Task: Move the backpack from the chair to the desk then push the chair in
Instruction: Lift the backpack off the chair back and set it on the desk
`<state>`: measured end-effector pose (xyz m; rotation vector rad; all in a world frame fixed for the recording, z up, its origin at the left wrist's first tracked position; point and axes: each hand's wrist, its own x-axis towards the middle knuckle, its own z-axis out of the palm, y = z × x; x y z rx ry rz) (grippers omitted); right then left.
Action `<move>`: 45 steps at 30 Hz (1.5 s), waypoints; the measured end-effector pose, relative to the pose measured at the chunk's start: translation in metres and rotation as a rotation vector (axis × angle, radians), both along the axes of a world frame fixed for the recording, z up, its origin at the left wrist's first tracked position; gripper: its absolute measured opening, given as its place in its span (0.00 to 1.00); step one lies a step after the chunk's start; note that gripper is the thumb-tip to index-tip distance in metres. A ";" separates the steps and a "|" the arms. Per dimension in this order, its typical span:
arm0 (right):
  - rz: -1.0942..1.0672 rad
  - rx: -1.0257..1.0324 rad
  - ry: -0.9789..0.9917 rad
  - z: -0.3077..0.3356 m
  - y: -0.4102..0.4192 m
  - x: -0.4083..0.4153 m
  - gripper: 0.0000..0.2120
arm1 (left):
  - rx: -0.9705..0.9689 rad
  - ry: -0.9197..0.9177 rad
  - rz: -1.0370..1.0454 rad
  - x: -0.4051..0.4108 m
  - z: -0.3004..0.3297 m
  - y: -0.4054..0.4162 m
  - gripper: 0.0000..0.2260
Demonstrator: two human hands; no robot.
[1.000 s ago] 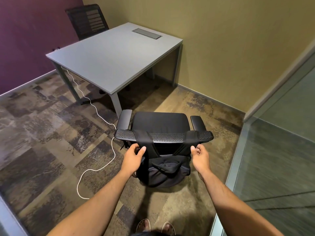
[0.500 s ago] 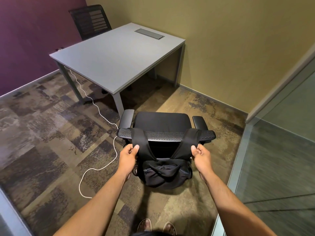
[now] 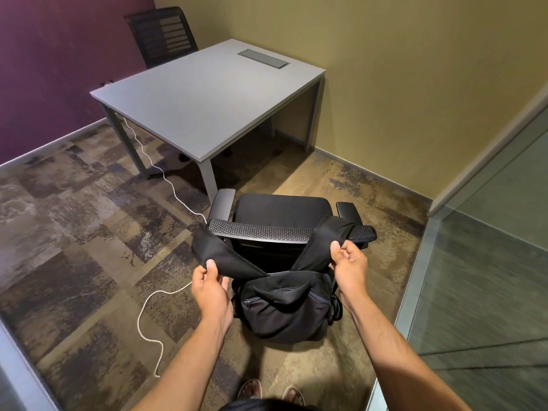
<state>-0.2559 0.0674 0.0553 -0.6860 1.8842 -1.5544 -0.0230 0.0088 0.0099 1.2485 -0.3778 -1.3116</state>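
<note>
Gripping one backpack (image 3: 284, 307): left hand (image 3: 211, 287), right hand (image 3: 350, 266); two chairs.

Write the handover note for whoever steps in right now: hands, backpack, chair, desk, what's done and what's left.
Left hand: gripping the left strap, which is off the chair back.
Right hand: gripping the right strap, which is looped over the chair back.
Backpack: hanging behind the chair back, not on the desk.
Chair: pulled out, clear of the desk.
Done: one strap freed.
Left: free the right strap, carry the bag to the desk, push the chair in.
</note>
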 end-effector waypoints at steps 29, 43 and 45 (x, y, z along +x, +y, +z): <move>-0.043 -0.139 -0.183 0.059 0.076 -0.023 0.16 | -0.173 -0.644 -1.153 -0.032 -0.057 0.044 0.31; -0.420 -0.341 -0.233 0.093 0.155 -0.098 0.15 | -0.584 -0.809 -1.088 -0.115 -0.002 0.077 0.13; -0.467 -0.358 -0.228 0.088 0.162 -0.104 0.16 | -0.639 -0.806 -1.058 -0.121 0.010 0.081 0.17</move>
